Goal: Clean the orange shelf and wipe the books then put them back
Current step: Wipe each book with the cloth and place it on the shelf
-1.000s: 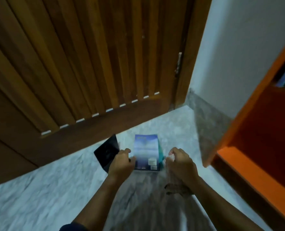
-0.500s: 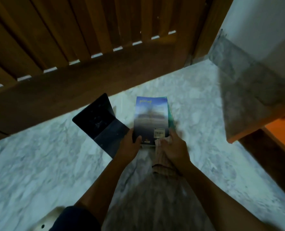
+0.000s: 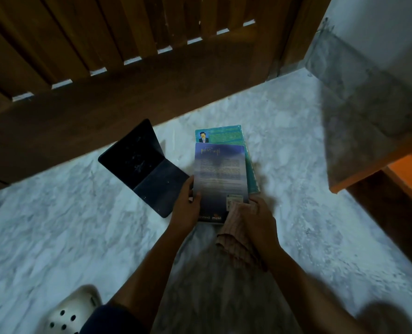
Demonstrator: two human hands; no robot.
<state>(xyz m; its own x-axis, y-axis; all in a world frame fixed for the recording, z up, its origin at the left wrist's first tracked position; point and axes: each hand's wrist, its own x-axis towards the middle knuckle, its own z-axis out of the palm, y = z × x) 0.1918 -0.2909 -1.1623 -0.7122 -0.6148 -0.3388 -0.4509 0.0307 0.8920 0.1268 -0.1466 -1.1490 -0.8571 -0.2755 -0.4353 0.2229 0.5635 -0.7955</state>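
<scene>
A blue paperback book (image 3: 219, 174) lies back cover up over a green book (image 3: 226, 136) on the marble floor. My left hand (image 3: 186, 208) grips the blue book's lower left edge, thumb on the cover. My right hand (image 3: 255, 218) presses a striped brownish cloth (image 3: 233, 239) against the blue book's lower right corner. The orange shelf (image 3: 407, 169) shows only as a corner at the right edge.
A black folding case (image 3: 142, 165) stands open on the floor left of the books. A wooden slatted door (image 3: 118, 68) runs along the back. A white perforated clog (image 3: 72, 309) sits at the lower left. Grey skirting (image 3: 359, 92) lines the right wall.
The view has tilted down toward the floor. The blue book has slid toward me, uncovering the top of the green book beneath. My right hand with the cloth has moved onto its corner.
</scene>
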